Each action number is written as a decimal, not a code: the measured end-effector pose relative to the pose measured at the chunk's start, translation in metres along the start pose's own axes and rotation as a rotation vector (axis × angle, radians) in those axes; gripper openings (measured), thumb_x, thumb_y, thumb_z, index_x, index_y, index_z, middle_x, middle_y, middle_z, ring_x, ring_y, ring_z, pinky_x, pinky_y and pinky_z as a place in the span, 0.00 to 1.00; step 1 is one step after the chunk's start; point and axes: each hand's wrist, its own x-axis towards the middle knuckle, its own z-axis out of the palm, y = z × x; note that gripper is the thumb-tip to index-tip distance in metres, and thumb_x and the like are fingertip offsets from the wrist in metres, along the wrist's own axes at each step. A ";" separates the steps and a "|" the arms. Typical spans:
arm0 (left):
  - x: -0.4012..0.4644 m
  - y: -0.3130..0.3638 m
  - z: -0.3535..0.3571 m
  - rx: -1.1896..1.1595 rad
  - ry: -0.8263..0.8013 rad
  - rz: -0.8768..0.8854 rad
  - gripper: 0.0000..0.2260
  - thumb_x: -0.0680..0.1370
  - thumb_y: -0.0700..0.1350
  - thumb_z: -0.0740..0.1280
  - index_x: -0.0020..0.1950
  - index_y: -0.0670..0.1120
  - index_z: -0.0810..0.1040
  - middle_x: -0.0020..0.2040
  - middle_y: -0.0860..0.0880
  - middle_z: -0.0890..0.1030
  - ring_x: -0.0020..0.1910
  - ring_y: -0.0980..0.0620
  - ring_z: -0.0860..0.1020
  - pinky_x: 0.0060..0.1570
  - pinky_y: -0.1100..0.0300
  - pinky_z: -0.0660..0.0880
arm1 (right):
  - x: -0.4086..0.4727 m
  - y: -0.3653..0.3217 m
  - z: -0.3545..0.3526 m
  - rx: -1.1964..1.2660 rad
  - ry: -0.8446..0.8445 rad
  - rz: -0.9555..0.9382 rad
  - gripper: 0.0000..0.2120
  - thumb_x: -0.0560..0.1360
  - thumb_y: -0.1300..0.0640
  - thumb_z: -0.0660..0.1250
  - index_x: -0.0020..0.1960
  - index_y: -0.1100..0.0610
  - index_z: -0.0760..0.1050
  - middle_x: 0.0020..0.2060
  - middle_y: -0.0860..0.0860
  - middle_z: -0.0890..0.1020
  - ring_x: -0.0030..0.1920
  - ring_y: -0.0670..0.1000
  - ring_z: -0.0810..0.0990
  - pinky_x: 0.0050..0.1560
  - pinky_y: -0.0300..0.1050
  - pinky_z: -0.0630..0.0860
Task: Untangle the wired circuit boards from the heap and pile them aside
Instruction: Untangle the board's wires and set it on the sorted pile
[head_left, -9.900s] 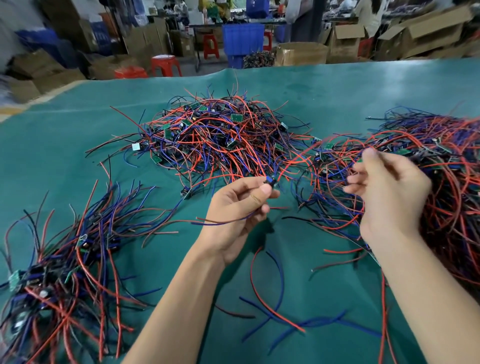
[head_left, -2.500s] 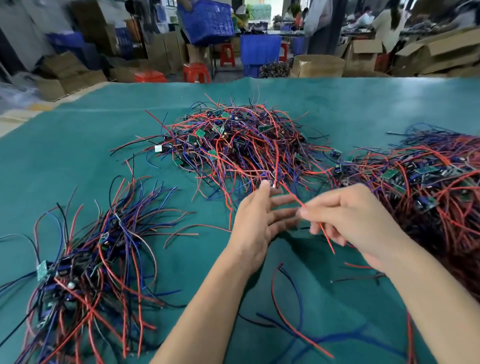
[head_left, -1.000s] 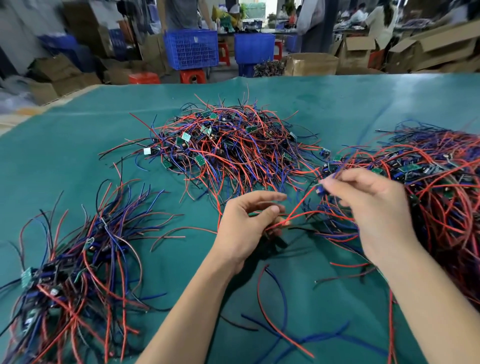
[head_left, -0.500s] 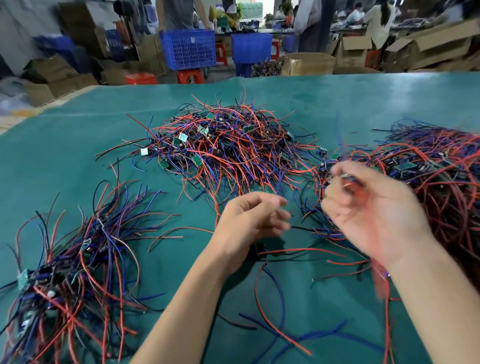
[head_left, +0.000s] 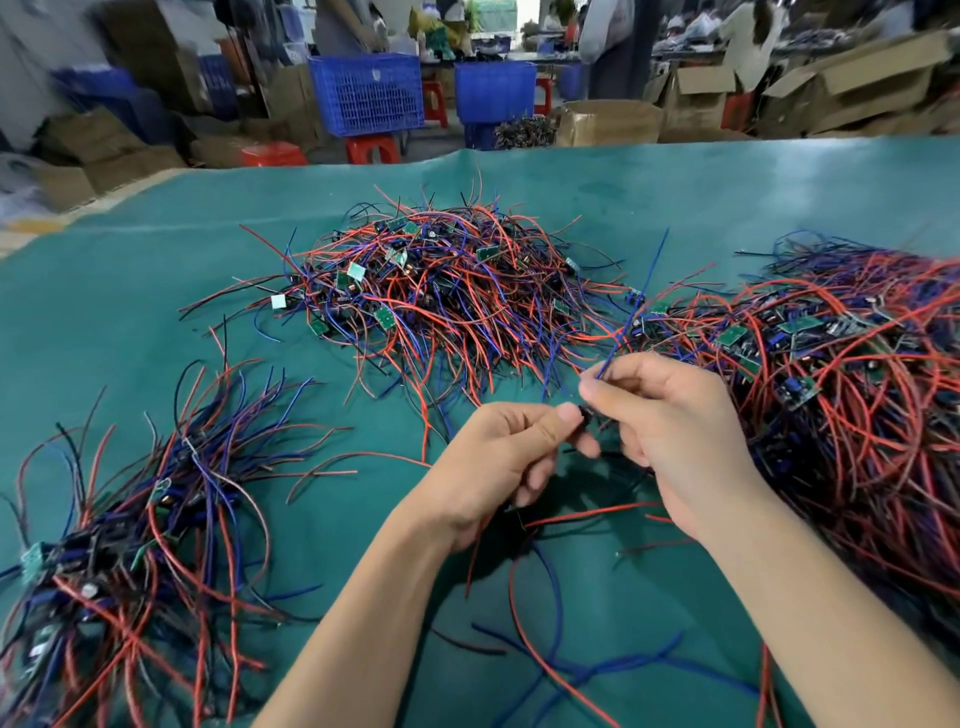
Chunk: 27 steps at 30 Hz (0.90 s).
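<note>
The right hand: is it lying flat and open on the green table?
No: the right hand is raised, pinching a blue wire between thumb and fingertips.

Single view only — head-worn wide-angle camera, looking forward and down across the green tabletop. Both forearms enter from the bottom edge; left hand and right hand sit close to the lens, just below frame centre. Far tabletop edge and blurred workshop background run along the top — straight lines bow near the borders.
</note>
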 end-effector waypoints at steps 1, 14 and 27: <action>0.001 0.000 0.000 0.001 -0.002 0.003 0.16 0.78 0.54 0.64 0.43 0.44 0.83 0.22 0.52 0.65 0.19 0.56 0.59 0.21 0.65 0.56 | 0.003 0.002 -0.002 -0.077 0.051 -0.052 0.09 0.75 0.63 0.75 0.37 0.54 0.83 0.28 0.43 0.79 0.23 0.41 0.70 0.26 0.29 0.64; 0.002 -0.006 -0.002 0.050 -0.049 0.035 0.14 0.83 0.49 0.61 0.43 0.45 0.82 0.24 0.50 0.59 0.23 0.55 0.54 0.26 0.55 0.48 | 0.013 -0.009 -0.026 -0.525 0.389 -0.370 0.06 0.73 0.49 0.73 0.41 0.50 0.82 0.35 0.41 0.84 0.33 0.47 0.81 0.43 0.46 0.78; 0.000 -0.001 -0.004 -0.103 -0.012 0.048 0.12 0.82 0.46 0.61 0.45 0.44 0.81 0.21 0.54 0.60 0.19 0.60 0.55 0.21 0.65 0.51 | 0.032 -0.014 -0.078 -0.321 0.834 -0.322 0.10 0.76 0.41 0.67 0.41 0.45 0.78 0.39 0.50 0.84 0.41 0.58 0.83 0.49 0.62 0.79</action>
